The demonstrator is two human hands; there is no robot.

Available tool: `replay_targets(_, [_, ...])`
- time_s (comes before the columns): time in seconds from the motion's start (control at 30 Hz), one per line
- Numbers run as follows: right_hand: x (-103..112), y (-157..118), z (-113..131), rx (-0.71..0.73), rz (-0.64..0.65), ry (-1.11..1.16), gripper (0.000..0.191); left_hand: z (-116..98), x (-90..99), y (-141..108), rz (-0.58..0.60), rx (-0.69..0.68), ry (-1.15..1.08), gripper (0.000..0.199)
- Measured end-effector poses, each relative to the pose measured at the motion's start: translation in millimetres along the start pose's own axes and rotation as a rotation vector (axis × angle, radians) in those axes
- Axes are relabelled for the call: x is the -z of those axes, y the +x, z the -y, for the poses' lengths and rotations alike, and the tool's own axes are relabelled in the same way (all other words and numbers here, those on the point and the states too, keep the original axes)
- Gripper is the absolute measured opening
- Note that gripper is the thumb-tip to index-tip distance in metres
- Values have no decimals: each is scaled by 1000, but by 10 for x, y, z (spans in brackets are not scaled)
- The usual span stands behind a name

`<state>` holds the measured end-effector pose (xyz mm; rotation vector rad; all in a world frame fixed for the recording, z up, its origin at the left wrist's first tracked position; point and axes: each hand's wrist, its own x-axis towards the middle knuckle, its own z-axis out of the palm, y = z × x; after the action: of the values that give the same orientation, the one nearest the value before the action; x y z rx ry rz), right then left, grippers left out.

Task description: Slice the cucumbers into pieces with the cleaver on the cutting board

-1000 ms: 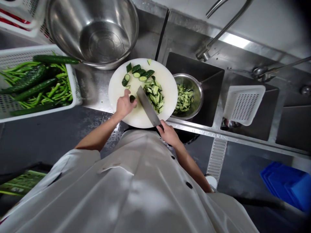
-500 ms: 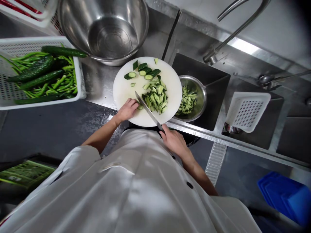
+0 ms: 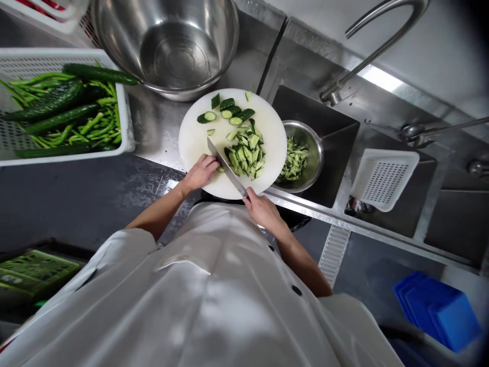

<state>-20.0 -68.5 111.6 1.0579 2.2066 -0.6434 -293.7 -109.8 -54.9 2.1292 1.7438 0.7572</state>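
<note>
My right hand (image 3: 263, 210) is wrapped round the handle of a kitchen knife (image 3: 226, 167), its blade slanting over the round white cutting board (image 3: 193, 145). Beside the blade, my left hand (image 3: 201, 172) has its fingers curled down on a cucumber piece (image 3: 220, 169), mostly hidden under the fingertips. Right of the knife lies a heap of sliced cucumber (image 3: 246, 155). Several thicker cucumber chunks (image 3: 236, 121) rest toward the far side of the board. More slices fill a metal bowl (image 3: 320, 165) at the board's right edge, partly covered by it.
A large steel basin (image 3: 171, 51) stands behind the board. To the left, a white basket (image 3: 128, 122) holds whole cucumbers (image 3: 61, 118) and green peppers (image 3: 87, 130). Sinks with a faucet (image 3: 367, 61) and a white perforated basket (image 3: 385, 176) lie to the right.
My right hand and the knife have shifted a little left, bringing the blade closer to my left fingers. My left hand stays nearly in place. The view has turned slightly.
</note>
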Motion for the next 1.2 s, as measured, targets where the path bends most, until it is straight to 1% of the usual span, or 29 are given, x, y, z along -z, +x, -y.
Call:
replay_targets(0.1, [4,11,12,4,-26,-13,37,7,-19,-16,-10,-2,24,27])
replay_targets(0.23, [6,32,32,9,2,1,36,12,-44,-34,-22,3,43,28])
replay_targets(0.37, [3,37,36,4,-15,-2,36,14,-58,-48,-22,19,38,28])
replay_targets(0.5, [-17,54,35,13,-4,12,38,29,-59,-63,-24,11,43,30])
replay_targets(0.63, [-19,51,39,27,-27,9,38,48,-69,-77,-34,14,26,30])
replay_targets(0.77, [-5,53,59,26,0,28,37,57,-90,-89,-65,13,38,32])
replay_targets(0.9, [6,44,53,19,-9,27,37,58,-83,-93,-61,3,55,30])
replay_targets(1.1, [-23,146,81,44,-16,45,37,37,-94,-90,-72,20,26,30])
replay_targets(1.2, [6,35,9,32,-40,51,37,12,-95,-116,-82,32,-20,26])
